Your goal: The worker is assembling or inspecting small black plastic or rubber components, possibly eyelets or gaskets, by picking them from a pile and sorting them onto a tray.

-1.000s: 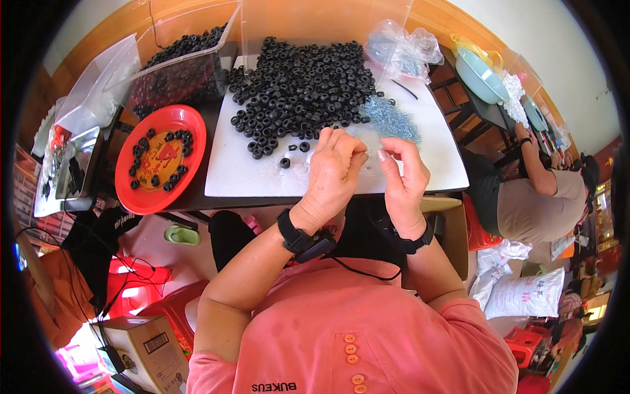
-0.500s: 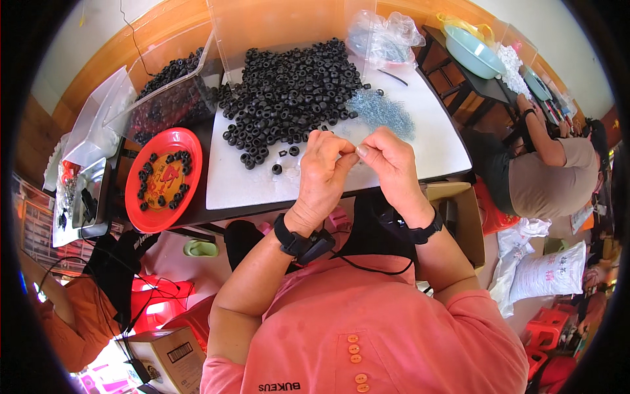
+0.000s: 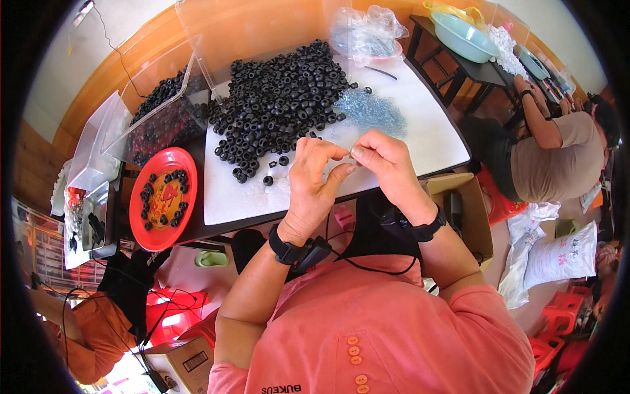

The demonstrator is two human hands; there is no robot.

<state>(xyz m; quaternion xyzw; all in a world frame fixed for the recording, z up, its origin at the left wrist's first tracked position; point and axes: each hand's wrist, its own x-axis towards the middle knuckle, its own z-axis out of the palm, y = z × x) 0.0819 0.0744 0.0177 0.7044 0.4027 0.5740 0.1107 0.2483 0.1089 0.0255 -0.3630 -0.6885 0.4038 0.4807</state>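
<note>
Both hands meet above the front edge of a white board (image 3: 421,152) on the table. My right hand (image 3: 388,167) pinches something tiny between thumb and forefinger, too small to make out. My left hand (image 3: 314,177) is close beside it, thumb and forefinger tips a little apart and near the right fingertips. Beyond them lies a big heap of black ring-like beads (image 3: 282,88), a few of them loose by my left hand. Right of the heap is a pile of thin, pale blue, translucent bits (image 3: 373,111).
A red plate (image 3: 187,228) with some black beads stands left of the board, near a clear bin (image 3: 154,125) of more beads. A plastic bag (image 3: 367,33) lies at the back. An open cardboard box (image 3: 482,226) is below right. Another person (image 3: 558,157) sits farther right.
My left thumb and forefinger have parted from their pinch beside the right fingertips. The right hand still pinches. The whole view has shifted slightly.
</note>
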